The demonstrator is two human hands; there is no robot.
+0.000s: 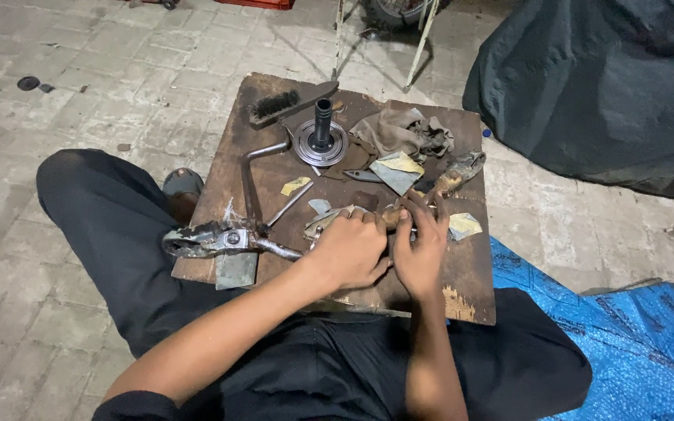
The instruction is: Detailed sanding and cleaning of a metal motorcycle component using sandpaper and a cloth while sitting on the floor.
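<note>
**Both hands on a small metal piece at the front of a wooden board**

A small metal piece [329, 222], greyish, mostly hidden, lies near the front middle of the wooden board [462, 265], under the hands. Exact shape can't be made out. A wood-handled tool [438, 187] runs from the fingers up and right, its dirty tip pointing toward the board's right edge.

Left hand [350, 249]: knuckles up, fingers curled down over the metal piece, pressing or gripping it; how tight, cannot tell. Right hand [420, 245]: fingers stretched forward, tips resting on the near end of the wood-handled tool, beside the left hand. Looks like contact rather than a full clench; not clear.

Around them: tin snips [220, 238] lie at the board's left front edge, touching a flat metal offcut [237, 269]. Thin metal rod [290, 203] just left of the hands. Scraps of sheet [395, 170] above the hands, one yellowish scrap [463, 226] to the right. Further back: round flanged metal part with an upright tube [321, 136], bent crank bar [263, 156], wire brush [278, 104], crumpled rag [403, 131].

The board rests on the person's lap, black trousers [111, 226]. Blue tarp [633, 335] at right, dark cover [610, 78] behind, paved floor [79, 78].
</note>
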